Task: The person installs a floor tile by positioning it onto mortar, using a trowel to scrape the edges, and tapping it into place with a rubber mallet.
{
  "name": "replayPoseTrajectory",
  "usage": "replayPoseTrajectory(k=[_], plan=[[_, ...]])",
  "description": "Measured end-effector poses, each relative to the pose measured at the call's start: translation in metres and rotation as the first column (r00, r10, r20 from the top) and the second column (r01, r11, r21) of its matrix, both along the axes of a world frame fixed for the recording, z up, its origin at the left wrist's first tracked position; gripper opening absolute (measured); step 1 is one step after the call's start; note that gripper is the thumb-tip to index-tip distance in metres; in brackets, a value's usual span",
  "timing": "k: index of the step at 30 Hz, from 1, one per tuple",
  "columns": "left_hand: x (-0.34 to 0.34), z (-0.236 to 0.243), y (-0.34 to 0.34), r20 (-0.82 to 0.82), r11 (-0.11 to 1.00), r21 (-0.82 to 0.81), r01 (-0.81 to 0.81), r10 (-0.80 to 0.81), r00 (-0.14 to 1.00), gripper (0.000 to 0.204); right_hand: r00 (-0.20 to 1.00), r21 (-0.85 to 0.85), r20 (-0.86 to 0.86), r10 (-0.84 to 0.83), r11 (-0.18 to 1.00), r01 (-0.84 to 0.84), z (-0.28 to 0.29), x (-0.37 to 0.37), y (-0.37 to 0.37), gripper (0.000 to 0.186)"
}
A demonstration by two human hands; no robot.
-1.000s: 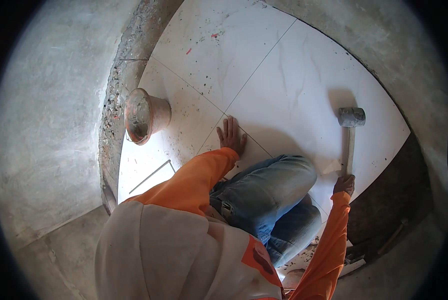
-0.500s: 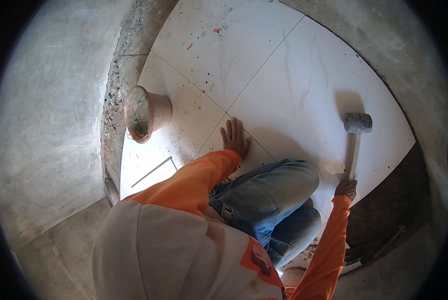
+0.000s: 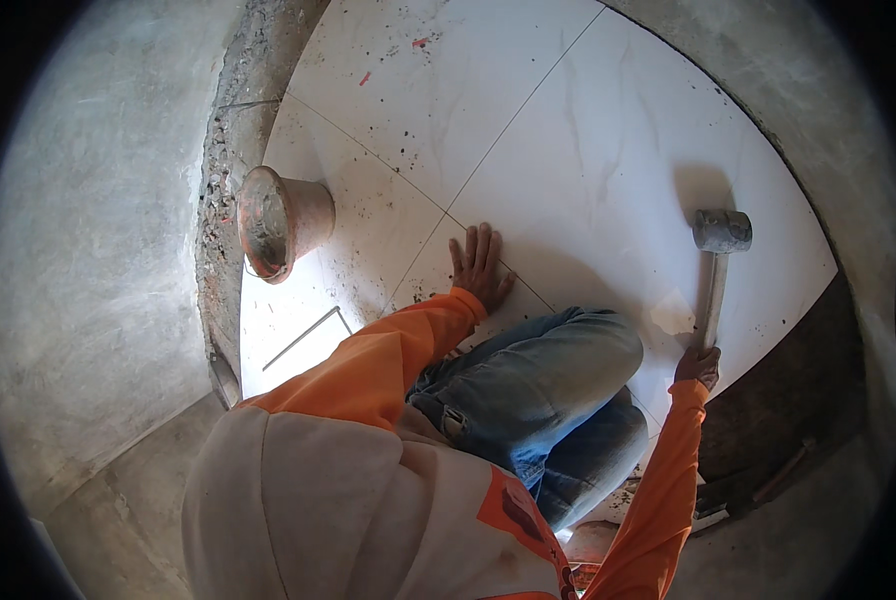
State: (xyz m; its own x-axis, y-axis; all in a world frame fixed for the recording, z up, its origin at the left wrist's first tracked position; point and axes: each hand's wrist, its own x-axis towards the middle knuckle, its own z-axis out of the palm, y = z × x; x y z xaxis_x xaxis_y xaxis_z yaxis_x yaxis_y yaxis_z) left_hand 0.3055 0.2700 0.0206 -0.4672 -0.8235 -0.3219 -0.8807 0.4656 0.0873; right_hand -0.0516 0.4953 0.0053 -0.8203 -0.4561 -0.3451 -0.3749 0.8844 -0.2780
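My left hand (image 3: 480, 262) lies with fingers spread on the white marbled tiles (image 3: 588, 140), just beside the crossing of the grout lines. My right hand (image 3: 700, 365) grips the wooden handle of a rubber mallet (image 3: 722, 231). The mallet's dark grey head is over the right-hand tile, casting a shadow; I cannot tell whether it touches it. A cement-smeared bucket (image 3: 313, 215) stands on the tiles to the left, with a thin bent metal rod (image 3: 303, 338) below it.
Concrete walls (image 3: 98, 250) bound the tiles, with a rough broken edge (image 3: 230, 180) along the left one. My bent jeans-clad knees are between my arms. A dark untiled recess (image 3: 783, 375) at the right holds long tools. Grit and small red scraps lie on the tiles.
The mallet and my right hand have shifted right. My left hand has stayed spread on the tile, appearing slightly further right. The view has moved a little.
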Motion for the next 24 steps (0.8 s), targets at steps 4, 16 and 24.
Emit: replayPoseTrajectory(k=[4, 16, 24], plan=[[-0.02, -0.004, -0.045, 0.009, 0.994, -0.103, 0.045, -0.044, 0.999, 0.078, 1.0, 0.004, 0.012, 0.003, 1.0, -0.003, 0.004, 0.001, -0.004, 0.042], [-0.106, -0.014, -0.147, -0.087, 0.973, -0.224, 0.061, -0.082, 0.993, 0.078, 0.999, 0.016, 0.03, -0.025, 1.0, 0.024, 0.008, 0.001, -0.007, 0.038], [-0.208, -0.027, -0.195, -0.175, 0.96, -0.276, 0.051, -0.102, 0.979, 0.081, 0.999, -0.069, 0.011, -0.033, 0.997, 0.034, 0.024, 0.003, -0.018, 0.035]])
